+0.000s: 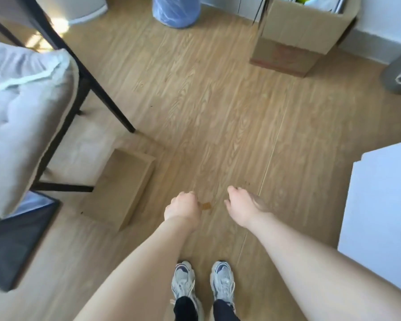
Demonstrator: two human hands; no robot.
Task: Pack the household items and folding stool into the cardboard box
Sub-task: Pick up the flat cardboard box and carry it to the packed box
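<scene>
Standing mid-floor, your left hand (183, 208) and right hand (242, 205) hang loosely curled, holding nothing; cardboard box (296, 35) waits at the floor's far-right edge, looking stiff, probably heavy; lift underneath.

Two cardboard boxes (303, 33) (123, 188), two hands (183, 207) (243, 207), two sneakers (183, 281) (222, 281).

Wood-grain floor (206, 107) all the way across, and standing on it at the far right is the open cardboard box (294, 42), a blue bag (176, 10) just left of it. Nearer, a flat carton (123, 186) lies by the black chair legs (111, 103). White sneakers (204, 283) planted at the bottom edge.
</scene>
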